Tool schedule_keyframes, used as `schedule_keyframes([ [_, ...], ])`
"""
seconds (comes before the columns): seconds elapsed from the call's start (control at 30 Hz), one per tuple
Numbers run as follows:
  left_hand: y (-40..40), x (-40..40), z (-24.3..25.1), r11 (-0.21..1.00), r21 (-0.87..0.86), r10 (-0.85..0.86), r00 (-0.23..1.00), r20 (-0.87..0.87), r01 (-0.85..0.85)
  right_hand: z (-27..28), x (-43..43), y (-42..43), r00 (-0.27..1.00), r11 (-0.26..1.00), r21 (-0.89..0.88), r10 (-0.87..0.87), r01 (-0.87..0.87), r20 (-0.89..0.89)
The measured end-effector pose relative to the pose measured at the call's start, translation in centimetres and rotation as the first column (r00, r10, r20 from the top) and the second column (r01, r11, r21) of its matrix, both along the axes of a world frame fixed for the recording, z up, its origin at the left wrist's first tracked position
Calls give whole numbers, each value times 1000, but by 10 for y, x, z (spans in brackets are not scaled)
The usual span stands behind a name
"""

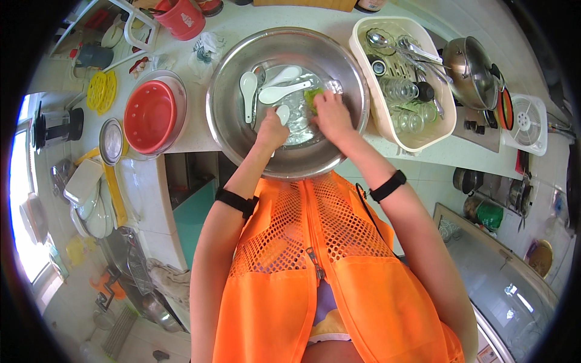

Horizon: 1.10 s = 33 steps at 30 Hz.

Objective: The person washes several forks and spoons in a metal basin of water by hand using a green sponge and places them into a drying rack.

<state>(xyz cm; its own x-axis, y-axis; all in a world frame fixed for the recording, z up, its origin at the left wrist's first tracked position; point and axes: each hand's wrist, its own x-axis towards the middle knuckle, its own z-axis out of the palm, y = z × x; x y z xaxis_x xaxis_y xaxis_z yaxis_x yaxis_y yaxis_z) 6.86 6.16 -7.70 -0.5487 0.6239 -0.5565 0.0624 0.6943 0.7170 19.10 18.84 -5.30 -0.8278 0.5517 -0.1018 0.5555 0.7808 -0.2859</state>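
A wide stainless steel basin (236,136) with shallow water stands on the counter before me. My left hand (272,131) grips a white soup spoon (283,115), its bowl pointing up past my fingers. In the right part of the basin, my right hand (333,113) has its fingers closed on a green scrubbing sponge (312,97). Several more spoons lie in the water: a white one (248,88) at the left, another white spoon (283,92) in the middle, and one more (288,74) behind it. A metal spoon (259,75) lies partly under the left one.
To the right stands a cream plastic draining basket (447,122) with glass jars (397,88) and metal utensils, beside a lidded steel pot (470,72). Red bowls (150,117) and a yellow trivet (100,92) are at the left. A red container (181,20) stands behind.
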Motion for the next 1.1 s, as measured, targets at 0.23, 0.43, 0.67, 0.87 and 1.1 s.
schedule_keyframes([
  [0.23, -5, -16, 8, 951, -185, -244, 969, 34, 246, -2, -1, 16, 997, 1000, -10, 26, -25, 75],
  [0.43, 1, -11, 19, 987, -98, -92, 955, 282, 125, -2, -19, -10, 944, 833, -546, -243, 84, -224],
  [0.67, -7, 0, 33, 984, 126, 56, 886, 460, -128, 9, -16, -37, 875, 851, -525, -234, -28, -424],
  [0.87, -22, -5, 36, 994, 58, 47, 835, 549, -94, 4, -16, -6, 980, 992, -80, 84, -100, -180],
  [1.1, -18, -10, 22, 983, -69, 176, 787, 591, -168, -13, -20, 5, 991, 989, 135, -47, 64, -123],
])
